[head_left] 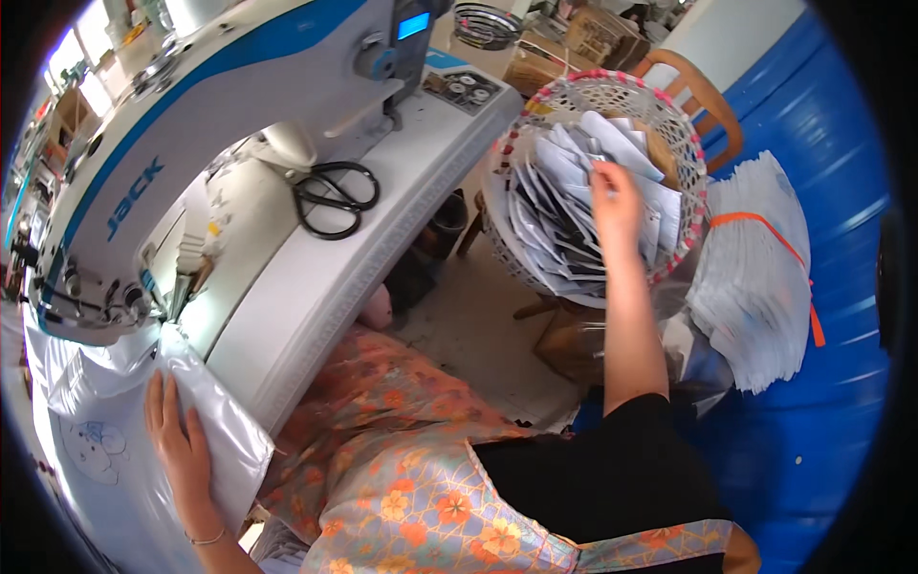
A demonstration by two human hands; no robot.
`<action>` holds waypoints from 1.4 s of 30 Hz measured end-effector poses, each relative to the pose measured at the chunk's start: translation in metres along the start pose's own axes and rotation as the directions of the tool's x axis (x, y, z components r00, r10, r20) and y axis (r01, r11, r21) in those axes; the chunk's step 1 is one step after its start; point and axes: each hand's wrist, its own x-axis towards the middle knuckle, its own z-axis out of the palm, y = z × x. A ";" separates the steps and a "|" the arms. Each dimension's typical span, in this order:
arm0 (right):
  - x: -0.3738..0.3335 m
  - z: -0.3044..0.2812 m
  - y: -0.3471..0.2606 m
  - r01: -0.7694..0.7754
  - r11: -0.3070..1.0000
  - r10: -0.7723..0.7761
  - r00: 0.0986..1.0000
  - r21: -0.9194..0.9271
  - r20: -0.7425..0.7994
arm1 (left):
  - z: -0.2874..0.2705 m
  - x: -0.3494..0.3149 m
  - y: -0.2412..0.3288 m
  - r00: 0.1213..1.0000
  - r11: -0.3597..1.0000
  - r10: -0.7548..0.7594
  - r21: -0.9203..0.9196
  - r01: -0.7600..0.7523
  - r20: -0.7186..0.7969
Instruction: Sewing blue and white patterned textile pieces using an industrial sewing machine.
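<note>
My left hand (180, 445) lies flat, fingers stretched, on a shiny white plastic-like sheet (215, 411) with a line drawing of an animal on it. The sheet's far edge runs under the needle area of a white and blue sewing machine (191, 115), where a small lamp shines. On the right, my right hand (617, 206) reaches into a round woven basket (693, 153) with pink-red trim. Its thumb and fingers pinch at one of the white folded pieces (555, 191) packed inside. Which piece it grips is partly hidden by the fingers.
Black-handled scissors (335, 199) lie on the machine bed. Right of the basket, a thick stack of whitish sheets (755, 277) tied with an orange band (751, 218) rests against a blue surface (832, 143). A wooden chair (693, 81) stands behind the basket. Floral fabric (402, 469) covers my lap.
</note>
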 end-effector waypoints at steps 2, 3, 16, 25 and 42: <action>0.009 -0.050 0.009 0.054 0.973 -0.081 0.990 -0.223 -0.112 | -0.001 -0.004 0.000 1.000 1.000 -0.018 0.020 0.018 0.006; 0.004 -0.063 0.015 0.049 0.972 -0.076 0.991 -0.230 -0.110 | 0.002 -0.006 -0.003 1.000 1.000 -0.017 0.002 0.017 -0.005; -0.002 -0.056 -0.051 -0.270 0.941 0.233 0.954 0.204 0.186 | -0.008 -0.017 -0.015 1.000 1.000 -0.013 0.017 0.013 -0.029; -0.007 0.055 -0.374 -0.612 0.531 -0.703 0.068 0.586 0.708 | -0.005 -0.019 -0.024 0.978 0.425 -0.209 -0.902 0.079 -0.013; -0.150 0.112 -0.454 -0.974 0.163 -0.644 0.018 0.160 0.765 | 0.001 -0.016 -0.043 0.814 0.244 -0.581 -0.946 0.212 0.033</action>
